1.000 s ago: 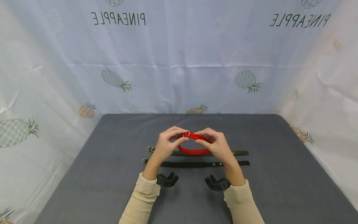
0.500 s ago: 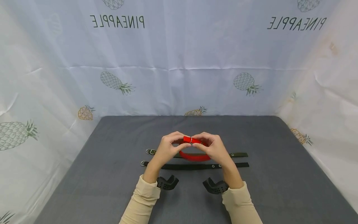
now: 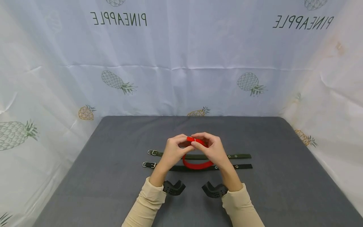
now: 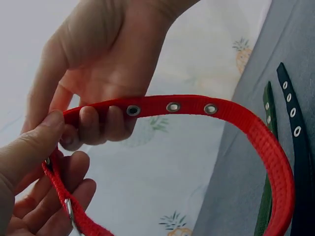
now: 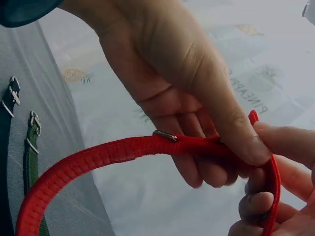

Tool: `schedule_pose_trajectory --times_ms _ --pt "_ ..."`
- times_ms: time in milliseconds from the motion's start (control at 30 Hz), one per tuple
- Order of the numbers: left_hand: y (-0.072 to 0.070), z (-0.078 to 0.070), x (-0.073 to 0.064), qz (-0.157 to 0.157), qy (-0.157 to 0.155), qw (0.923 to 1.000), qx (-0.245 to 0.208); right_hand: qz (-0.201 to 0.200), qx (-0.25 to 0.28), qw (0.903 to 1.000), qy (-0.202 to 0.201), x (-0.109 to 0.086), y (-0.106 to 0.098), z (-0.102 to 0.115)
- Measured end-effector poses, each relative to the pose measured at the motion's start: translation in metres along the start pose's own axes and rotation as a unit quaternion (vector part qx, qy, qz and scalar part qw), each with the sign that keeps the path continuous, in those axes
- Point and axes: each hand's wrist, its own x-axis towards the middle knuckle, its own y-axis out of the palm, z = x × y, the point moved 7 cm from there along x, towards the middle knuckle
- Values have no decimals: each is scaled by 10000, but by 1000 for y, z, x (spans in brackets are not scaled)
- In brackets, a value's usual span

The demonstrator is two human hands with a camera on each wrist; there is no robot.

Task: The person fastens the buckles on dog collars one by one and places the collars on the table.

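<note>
"Pale curtain (image 3: pixel 181 41), printed with pineapples and the mirrored word PINEAPPLE, hangs behind a gray-covered table (image 3: pixel 99 189). What lies on the cloth?"

"Two fabric collars, straight and side by side: a green collar (image 3: pixel 195 156) nearer the curtain, a black collar (image 3: pixel 175 168) nearer the person. Each has its buckle (image 3: pixel 154 152) end to the left and its punched end to the right."

"And the red collar (image 3: pixel 197 166)?"

"Up in the air between the two hands, bent into a loop. Its lower curve hangs in front of the other two collars in the head view."

"How are the arms set?"

"Both forearms, in beige sleeves (image 3: pixel 146 201), reach in from the near side and slant toward each other. Each wrist carries a black perforated mount (image 3: pixel 174 188) jutting inward. The left hand (image 3: pixel 175 150) and right hand (image 3: pixel 212 149) turn in until their tips come together, thumbs on the near side, fingers arched beyond."

"Is either one loose?"

"Neither; both are clamped on the red collar. The left pinches it near a metal fitting (image 5: pixel 165 135). The right curls its fingers round the strap, beside a row of eyelets (image 4: pixel 173 106). What the fingertips cover, I cannot tell."
</note>
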Motion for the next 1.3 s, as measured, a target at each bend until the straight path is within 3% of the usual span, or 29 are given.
schedule_pose_trajectory --times_ms 267,467,633,800,1000,1300 --pt "-2 3 2 -45 -330 9989 -335 -247 210 9995 -60 1 -9 -2" --pt "-4 2 2 -211 -188 9983 -506 -406 191 9990 -20 1 -9 -1" --pt "-7 -2 1 -473 159 9955 -802 -480 252 9985 41 0 -9 0" --pt "-9 -5 0 -579 309 9940 -869 -383 69 9991 -165 -1 -8 2" --pt "-9 -5 -2 -495 236 9947 -870 -118 32 9988 -484 -1 -2 4" --pt "-6 -2 1 -153 285 9920 -1223 -173 123 9995 -244 1 -6 2"
